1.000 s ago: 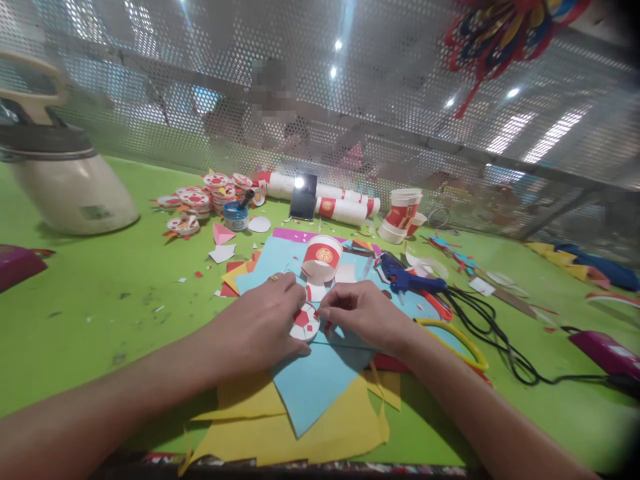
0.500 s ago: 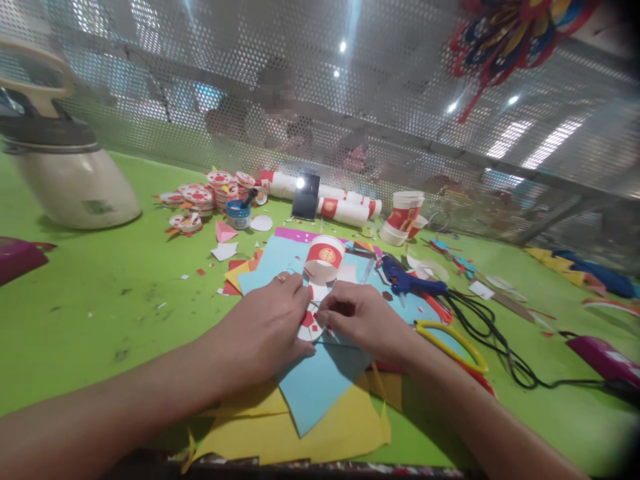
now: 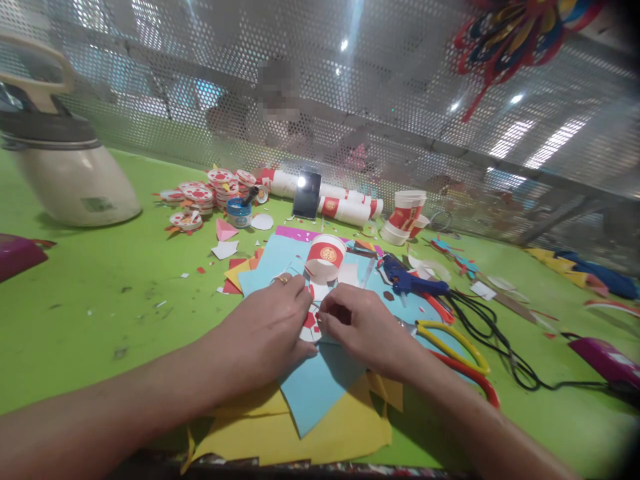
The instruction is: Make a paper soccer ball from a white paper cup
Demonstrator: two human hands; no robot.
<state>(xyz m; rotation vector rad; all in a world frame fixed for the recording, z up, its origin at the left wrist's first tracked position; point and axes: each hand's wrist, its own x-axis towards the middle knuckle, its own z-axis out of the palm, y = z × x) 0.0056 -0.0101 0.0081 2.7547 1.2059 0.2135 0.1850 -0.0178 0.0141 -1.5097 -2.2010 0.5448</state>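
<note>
My left hand (image 3: 275, 319) is closed on the edge of a white paper disc (image 3: 311, 328) with red pieces on it, holding it above light blue paper (image 3: 320, 393). Thumb and forefinger of my right hand (image 3: 363, 327) are pinched together at the disc's right side; whatever is between them is too small to make out. Just beyond both hands stands a cut red and white paper cup (image 3: 326, 257). Scissors with yellow and red handles (image 3: 453, 337) lie beside my right wrist, partly hidden by it.
A blue glue gun (image 3: 410, 277) with a black cord lies to the right. Further back are a phone (image 3: 307, 195), stacked paper cups (image 3: 345, 210), a blue jar (image 3: 239, 212) and a pile of red and white discs (image 3: 197, 193). A large spray bottle (image 3: 75, 180) stands left.
My right hand has shifted slightly at the disc, its fingertips still pinched, and more of the scissors shows. My left hand keeps its hold on the disc.
</note>
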